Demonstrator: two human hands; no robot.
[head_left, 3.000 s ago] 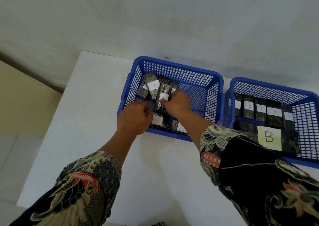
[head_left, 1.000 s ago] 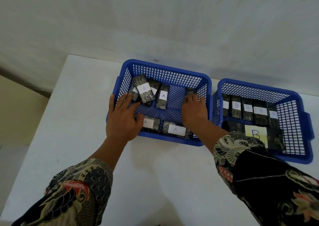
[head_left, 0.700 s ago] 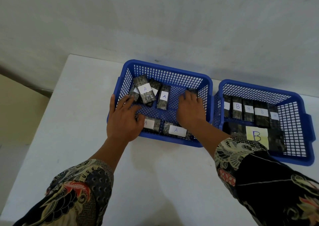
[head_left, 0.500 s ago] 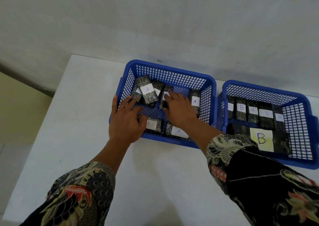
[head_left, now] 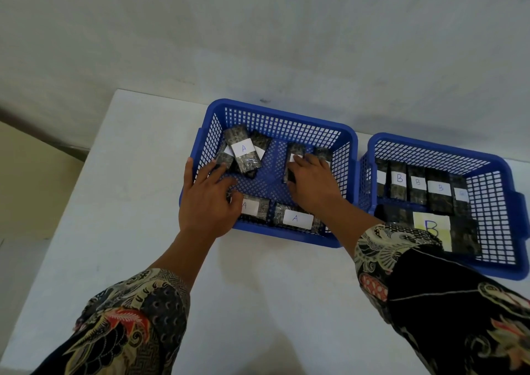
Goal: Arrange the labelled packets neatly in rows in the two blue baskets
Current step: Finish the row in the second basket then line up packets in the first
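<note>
Packet [head_left: 294,161] sits upright in the back row of the left basket [head_left: 275,111], under the fingers [head_left: 299,161] of the right hand [head_left: 311,185]; whether they pinch it or only press on it cannot be told. Half a second ago this hand was reaching for it mid-basket; the packet now lies just beside the packet [head_left: 323,154] at the right wall, so the row is growing. Its long axis runs front to back. The left hand [head_left: 206,199] rests flat, fingers spread, on the basket's near-left corner. Loose packets [head_left: 243,152] lie askew at back left. The right basket [head_left: 430,148] holds an ordered B row.
</note>
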